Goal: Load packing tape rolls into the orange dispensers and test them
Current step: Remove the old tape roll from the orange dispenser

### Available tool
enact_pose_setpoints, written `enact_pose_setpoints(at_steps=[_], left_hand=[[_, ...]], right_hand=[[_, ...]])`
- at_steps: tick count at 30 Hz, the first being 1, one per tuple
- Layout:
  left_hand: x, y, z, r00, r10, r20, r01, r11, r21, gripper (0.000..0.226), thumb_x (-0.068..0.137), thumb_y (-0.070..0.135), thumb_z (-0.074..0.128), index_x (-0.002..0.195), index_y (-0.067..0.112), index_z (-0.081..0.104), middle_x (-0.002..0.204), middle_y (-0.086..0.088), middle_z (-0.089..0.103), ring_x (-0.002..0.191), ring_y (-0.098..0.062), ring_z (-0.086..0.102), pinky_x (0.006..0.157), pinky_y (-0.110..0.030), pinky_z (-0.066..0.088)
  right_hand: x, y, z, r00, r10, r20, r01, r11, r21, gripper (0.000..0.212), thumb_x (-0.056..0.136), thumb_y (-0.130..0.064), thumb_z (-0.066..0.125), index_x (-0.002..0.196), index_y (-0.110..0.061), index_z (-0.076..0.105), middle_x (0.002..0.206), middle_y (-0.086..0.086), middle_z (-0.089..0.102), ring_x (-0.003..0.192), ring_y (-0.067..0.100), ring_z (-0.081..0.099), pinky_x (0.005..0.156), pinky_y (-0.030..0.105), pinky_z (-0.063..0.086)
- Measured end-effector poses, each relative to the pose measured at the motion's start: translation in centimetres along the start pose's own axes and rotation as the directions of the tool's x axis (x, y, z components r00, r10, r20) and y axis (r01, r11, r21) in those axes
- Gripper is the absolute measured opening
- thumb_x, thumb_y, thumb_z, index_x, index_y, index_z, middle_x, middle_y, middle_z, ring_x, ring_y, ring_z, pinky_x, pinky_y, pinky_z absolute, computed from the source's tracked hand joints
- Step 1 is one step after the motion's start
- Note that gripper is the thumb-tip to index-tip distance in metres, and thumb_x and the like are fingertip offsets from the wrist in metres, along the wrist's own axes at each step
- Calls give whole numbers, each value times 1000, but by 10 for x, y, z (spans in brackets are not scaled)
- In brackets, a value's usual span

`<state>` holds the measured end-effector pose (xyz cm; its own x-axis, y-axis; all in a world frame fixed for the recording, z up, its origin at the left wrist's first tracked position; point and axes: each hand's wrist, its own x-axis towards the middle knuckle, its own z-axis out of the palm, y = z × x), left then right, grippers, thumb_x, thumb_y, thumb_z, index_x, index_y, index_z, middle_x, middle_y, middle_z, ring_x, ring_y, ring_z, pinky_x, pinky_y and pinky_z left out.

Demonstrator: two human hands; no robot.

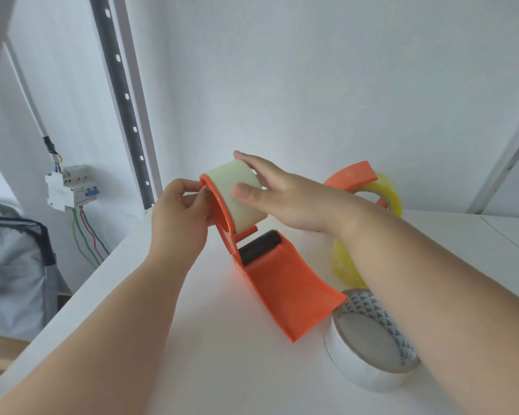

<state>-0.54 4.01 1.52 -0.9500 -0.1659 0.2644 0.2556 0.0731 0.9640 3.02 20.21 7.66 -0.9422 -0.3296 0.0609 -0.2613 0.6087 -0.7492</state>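
Observation:
An orange tape dispenser (pixel 285 283) stands on the white table (pixel 222 369) with a pale tape roll (pixel 237 187) seated in its round holder. My left hand (pixel 179 217) pinches the holder's left rim. My right hand (pixel 277 194) grips the pale roll, thumb on its face and fingers over its top. A black roller (pixel 259 245) sits below the roll. Behind my right wrist a second orange dispenser (pixel 352 175) carries a yellow tape roll (pixel 387 193).
A white roll with a patterned inner core (pixel 369 342) lies flat at the front right. Another yellow roll (pixel 343 266) stands partly hidden under my right forearm. At the left, off the table's edge, are a grey bag (pixel 12 265) and a wall breaker box (pixel 69 187).

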Motion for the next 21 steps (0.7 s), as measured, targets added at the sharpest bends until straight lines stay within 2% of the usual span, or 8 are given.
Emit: enact_pose_setpoints(at_steps=[3,7,10,13,15,17,19,21], left_hand=[[1,-3,-2,1000,1,-6,-1,1000,9,12,92,25,55,85,16,57,71,-2,74,67,-19,73,78,-49,57],[-4,-5,0,998,49,32,-50,998,29,21,97,34,46,97,19,61,85,2,74,76,-13,73,84,-43,56],[-11,-6,1,979,114,170,-103,992,-72,37,98,42,36,115,21,61,107,0,71,96,-16,70,94,-42,52],[-14,-12,0,922,218,321,-216,975,-42,61,84,61,42,132,26,51,123,5,63,113,-14,61,98,-40,48],[-15,-13,2,906,225,359,-238,971,-9,77,75,64,50,141,24,42,127,9,60,112,-7,60,94,-32,49],[-15,-12,3,903,232,363,-246,969,-7,82,72,62,54,143,24,40,127,11,59,109,-3,61,90,-26,50],[-15,-12,3,899,238,367,-249,968,-16,82,72,62,55,143,24,39,129,7,59,108,-5,62,91,-27,50],[-14,-12,2,896,242,371,-252,968,-23,80,73,61,54,143,24,40,129,6,59,106,-5,63,94,-31,50]], right_hand=[[13,5,6,999,26,24,-28,998,53,63,88,-61,44,143,-53,15,141,-11,46,129,10,46,111,37,34],[20,10,5,998,56,9,-56,995,87,60,87,-62,45,140,-52,19,130,-6,52,117,16,55,106,39,41],[19,12,3,997,80,-19,-77,989,129,56,90,-57,46,140,-47,23,126,-4,54,115,17,58,102,39,46],[17,13,1,994,96,-46,-88,984,156,55,90,-55,48,139,-44,25,122,-3,57,111,17,62,100,39,48],[15,13,-1,994,98,-57,-87,982,168,57,89,-55,49,140,-43,25,120,-1,60,107,18,65,99,38,49],[12,15,-3,992,100,-77,-86,982,169,59,89,-55,50,140,-43,24,119,1,62,104,19,67,99,38,49],[9,17,-4,989,103,-104,-87,985,152,62,86,-59,51,140,-45,24,117,1,64,104,20,67,100,39,48],[6,19,-7,985,109,-135,-92,988,124,70,75,-70,52,137,-51,24,117,-1,64,104,20,66,101,39,47]])
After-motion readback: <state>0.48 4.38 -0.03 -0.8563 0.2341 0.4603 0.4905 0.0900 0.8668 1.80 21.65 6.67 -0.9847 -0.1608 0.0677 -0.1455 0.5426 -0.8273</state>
